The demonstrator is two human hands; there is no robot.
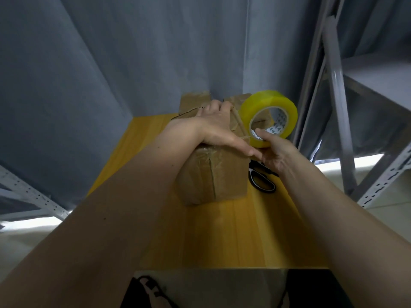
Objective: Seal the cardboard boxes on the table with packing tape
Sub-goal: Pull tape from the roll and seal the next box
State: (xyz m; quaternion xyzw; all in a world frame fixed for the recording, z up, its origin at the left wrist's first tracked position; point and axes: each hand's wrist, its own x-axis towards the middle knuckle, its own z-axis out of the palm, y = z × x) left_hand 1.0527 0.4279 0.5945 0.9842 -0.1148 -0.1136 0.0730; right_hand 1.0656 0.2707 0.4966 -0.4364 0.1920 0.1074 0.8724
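A brown cardboard box (213,176) stands in the middle of the yellow table (244,236), old tape crinkled on its near face. My left hand (213,125) lies flat on the box top, fingers straight and thumb stretched right along the near edge. My right hand (275,152) grips a yellow roll of packing tape (269,103), a finger hooked through its core, holding it upright at the box's right top edge. A short strip seems to run from the roll to the box under my left thumb. More cardboard boxes (195,101) stand behind it against the wall.
Black-handled scissors (262,181) lie on the table right of the box, partly under my right wrist. Grey metal shelving (347,130) rises close on the right, another rack (33,196) stands low on the left. Grey walls close off the table's far end.
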